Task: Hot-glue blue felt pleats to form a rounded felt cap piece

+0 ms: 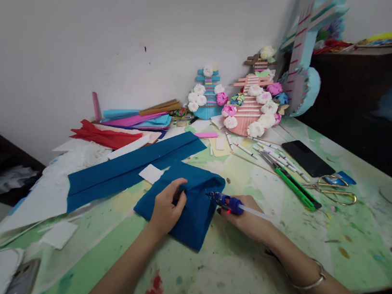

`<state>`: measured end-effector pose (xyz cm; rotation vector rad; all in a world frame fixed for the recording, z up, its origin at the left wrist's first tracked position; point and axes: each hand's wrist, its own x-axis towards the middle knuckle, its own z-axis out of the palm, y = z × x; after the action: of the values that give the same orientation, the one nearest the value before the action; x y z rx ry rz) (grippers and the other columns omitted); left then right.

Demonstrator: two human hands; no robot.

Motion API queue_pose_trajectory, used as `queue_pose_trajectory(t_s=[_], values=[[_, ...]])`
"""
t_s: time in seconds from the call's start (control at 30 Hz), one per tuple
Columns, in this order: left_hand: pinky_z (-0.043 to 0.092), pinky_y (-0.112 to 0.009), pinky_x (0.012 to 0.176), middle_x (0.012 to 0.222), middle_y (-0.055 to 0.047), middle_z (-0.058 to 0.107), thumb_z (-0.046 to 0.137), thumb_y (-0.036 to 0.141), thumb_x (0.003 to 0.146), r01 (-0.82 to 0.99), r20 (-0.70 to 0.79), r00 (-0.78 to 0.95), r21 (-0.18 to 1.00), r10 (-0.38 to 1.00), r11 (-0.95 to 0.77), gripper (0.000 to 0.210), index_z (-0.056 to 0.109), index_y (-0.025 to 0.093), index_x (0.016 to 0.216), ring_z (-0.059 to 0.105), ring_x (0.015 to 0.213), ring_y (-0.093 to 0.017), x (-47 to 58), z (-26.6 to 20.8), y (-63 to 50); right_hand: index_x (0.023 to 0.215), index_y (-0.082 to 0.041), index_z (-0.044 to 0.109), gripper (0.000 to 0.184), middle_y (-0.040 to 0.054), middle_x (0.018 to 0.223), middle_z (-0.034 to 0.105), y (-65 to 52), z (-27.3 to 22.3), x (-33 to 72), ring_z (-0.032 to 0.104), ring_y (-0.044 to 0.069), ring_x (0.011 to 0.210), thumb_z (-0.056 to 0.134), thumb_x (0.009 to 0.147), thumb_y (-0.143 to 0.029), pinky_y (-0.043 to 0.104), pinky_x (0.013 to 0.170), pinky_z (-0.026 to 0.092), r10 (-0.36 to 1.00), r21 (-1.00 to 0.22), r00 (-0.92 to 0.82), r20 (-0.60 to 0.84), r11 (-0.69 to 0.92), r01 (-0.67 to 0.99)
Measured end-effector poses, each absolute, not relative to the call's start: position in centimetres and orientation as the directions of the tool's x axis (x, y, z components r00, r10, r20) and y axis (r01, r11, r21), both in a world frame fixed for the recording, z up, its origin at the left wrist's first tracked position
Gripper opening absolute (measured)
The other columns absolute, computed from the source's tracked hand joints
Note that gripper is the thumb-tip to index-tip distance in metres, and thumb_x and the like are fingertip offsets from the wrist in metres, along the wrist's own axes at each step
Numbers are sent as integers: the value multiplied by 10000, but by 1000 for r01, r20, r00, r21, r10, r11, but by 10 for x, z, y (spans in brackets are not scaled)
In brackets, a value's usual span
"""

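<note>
A piece of dark blue crepe paper [190, 224] covers something flat on the table in front of me. My left hand [169, 204] rests on it with curled fingers, thumb and forefinger near each other; they seem to pinch a bit of the paper, though this is hard to make out. In my right hand [244, 218] is a blue hot glue gun [226, 202], a pale glue stick jutting from its back. Its nozzle points at a raised fold of the paper. Behind lies a long folded strip of the same blue crepe paper [130, 169], beside a small white card [150, 173].
To the right lie a green utility knife [296, 186], gold-handled scissors [339, 192], a black phone [308, 158] and several markers [282, 158]. Flower-decorated paper guitars [251, 106] lean at the wall. Red crepe paper [106, 135] and white sheets [39, 210] cover the left side.
</note>
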<state>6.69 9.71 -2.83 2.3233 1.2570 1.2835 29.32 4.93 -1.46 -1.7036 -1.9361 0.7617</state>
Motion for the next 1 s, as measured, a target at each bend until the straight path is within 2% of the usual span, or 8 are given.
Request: queue_pose_trajectory(t_s=[0.13,0.27,0.4,0.5,0.6,0.8,0.93,1.0], values=[[524,-262,743,885,-45,689,462,170,882,561,633,317,475,707,-677,206,662,189,928,656,826,-161,66,-30,100,570,-185,485,213,-23,520,453,40,-14,290,344,96,488,559,751,-270,246,485,219,982,-648,-178,-61,97,755],[528,-284,764,900,-68,682,472,148,846,571,652,338,431,679,-698,237,703,190,811,658,901,-195,65,-30,98,590,-184,507,193,-10,542,498,30,-15,284,364,103,499,554,756,-270,251,498,232,972,-644,-217,-90,110,757],[515,-383,866,1101,-130,626,545,259,812,571,536,433,458,724,-681,242,647,166,1010,598,1077,-274,65,-21,88,628,-179,535,163,18,596,561,21,-14,279,427,116,517,550,764,-267,257,517,253,959,-627,-268,-92,154,764],[450,-496,970,1273,-196,507,678,413,716,589,416,547,425,726,-687,609,507,138,1231,468,1234,-361,67,-14,77,667,-174,557,115,38,666,610,18,-13,280,496,136,576,562,751,-254,255,548,283,957,-634,-287,-48,193,749],[414,-548,1002,1337,-238,413,716,408,661,623,367,586,366,722,-692,812,379,104,1334,398,1277,-396,72,-17,67,684,-179,560,94,27,672,614,18,-11,285,517,139,593,570,743,-251,248,559,297,969,-654,-244,-31,165,738],[394,-563,1014,1299,-241,414,587,165,686,709,455,512,254,728,-658,703,350,67,1340,397,1247,-392,88,-33,55,671,-186,546,155,9,644,586,34,-9,298,511,146,596,578,755,-312,248,566,306,984,-628,-180,14,149,764],[404,-574,993,1285,-262,415,650,318,711,745,498,455,243,739,-622,761,329,30,1338,403,1221,-409,97,-36,52,699,-187,587,170,-2,621,587,55,-11,305,502,144,576,562,769,-340,245,546,305,992,-636,-124,35,118,763],[406,-586,980,1291,-261,412,661,337,704,771,502,438,217,746,-599,796,311,34,1351,412,1204,-419,99,-38,51,735,-184,613,182,3,642,607,64,-12,307,510,147,584,556,774,-352,245,549,310,993,-627,-108,40,109,771]])
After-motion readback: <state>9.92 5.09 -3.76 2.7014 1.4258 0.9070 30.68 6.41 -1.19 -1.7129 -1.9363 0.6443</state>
